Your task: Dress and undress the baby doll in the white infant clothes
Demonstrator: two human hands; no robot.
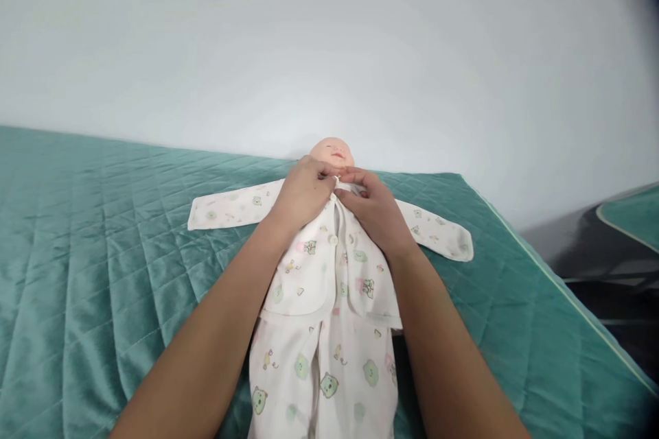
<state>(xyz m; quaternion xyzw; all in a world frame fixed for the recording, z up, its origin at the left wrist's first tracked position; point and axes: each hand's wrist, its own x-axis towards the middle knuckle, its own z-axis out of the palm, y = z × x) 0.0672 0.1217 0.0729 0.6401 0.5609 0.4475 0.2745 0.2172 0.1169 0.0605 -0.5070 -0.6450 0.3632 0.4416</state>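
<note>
A baby doll (330, 149) lies on its back, head toward the wall. It wears a white baby jacket (303, 281) printed with small animals, and matching trousers (355, 384). The jacket's sleeves spread out flat to both sides. At the collar, below the doll's chin, my left hand (305, 190) pinches the left front edge. Close against it, my right hand (369, 206) grips the right front edge with bent fingers. A button (333, 240) shows lower on the front, where the two edges lie slightly apart. My fingertips partly hide the collar fastening.
A green quilted cover (128, 288) spreads under the doll, its piped edge running down the right side. Behind it rises a pale wall (329, 48). At the far right, another green padded surface (633, 216) stands above a dark gap with metal bars.
</note>
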